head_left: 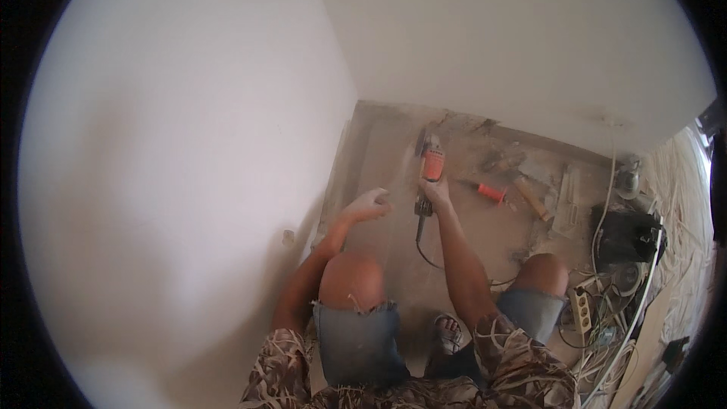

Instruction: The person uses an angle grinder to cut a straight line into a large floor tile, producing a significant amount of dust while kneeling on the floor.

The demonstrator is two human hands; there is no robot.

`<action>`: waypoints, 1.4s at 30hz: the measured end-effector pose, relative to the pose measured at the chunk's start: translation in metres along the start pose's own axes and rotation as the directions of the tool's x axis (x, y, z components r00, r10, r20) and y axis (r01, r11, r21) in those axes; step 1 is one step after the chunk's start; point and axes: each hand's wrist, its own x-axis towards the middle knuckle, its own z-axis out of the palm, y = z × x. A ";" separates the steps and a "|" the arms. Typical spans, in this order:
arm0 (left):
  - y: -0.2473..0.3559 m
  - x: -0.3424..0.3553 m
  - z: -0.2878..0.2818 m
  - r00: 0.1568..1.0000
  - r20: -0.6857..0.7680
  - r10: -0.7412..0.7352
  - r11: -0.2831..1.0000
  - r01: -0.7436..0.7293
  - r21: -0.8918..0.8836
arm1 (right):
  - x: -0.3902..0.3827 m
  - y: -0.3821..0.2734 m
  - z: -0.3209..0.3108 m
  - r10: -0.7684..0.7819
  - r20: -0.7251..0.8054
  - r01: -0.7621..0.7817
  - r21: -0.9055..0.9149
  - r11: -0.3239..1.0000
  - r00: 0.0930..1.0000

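Note:
An orange and black angle grinder (pixel 433 164) is in my right hand (pixel 435 192), whose fingers wrap round its body. Its disc end points away from me, near the base of the far wall, and a black cord runs back from its rear. My left hand (pixel 369 204) is held over the floor to the left of the grinder, apart from it. Its fingers are loosely curled with a gap to the thumb, and nothing shows in them.
Right of the grinder lie an orange-handled tool (pixel 491 192) and a wooden-handled hammer (pixel 533 198) on the dusty floor (pixel 386 153). A black box or bag (pixel 625 233), a power strip (pixel 581 310) and tangled cables stand farther right. White walls (pixel 189 144) meet in the corner ahead.

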 end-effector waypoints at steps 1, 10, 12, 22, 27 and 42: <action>-0.011 0.008 0.018 1.000 0.000 0.003 1.000 -0.003 -0.024 | 0.005 0.005 0.006 -0.013 0.012 0.012 0.035 0.999 1.000; -0.039 0.081 0.097 0.947 -0.226 0.228 0.921 -0.285 -0.266 | 0.049 0.051 0.024 -0.222 -0.064 0.214 -0.121 0.969 0.973; -0.048 0.097 0.107 0.940 -0.206 0.272 0.890 -0.327 -0.319 | 0.052 0.061 0.015 -0.230 -0.107 0.209 -0.175 0.962 0.967; -0.055 0.104 0.094 0.898 -0.225 0.378 0.794 -0.439 -0.420 | 0.046 0.034 0.033 -0.194 -0.035 0.188 -0.144 0.972 0.980; -0.053 0.088 0.086 0.905 -0.261 0.335 0.812 -0.418 -0.407 | 0.041 0.032 0.044 -0.182 -0.033 0.174 -0.169 0.970 0.983; -0.057 0.068 0.091 0.975 0.114 0.190 0.822 -0.094 -0.562 | -0.019 0.033 0.022 -0.048 0.302 -0.106 0.474 0.874 0.952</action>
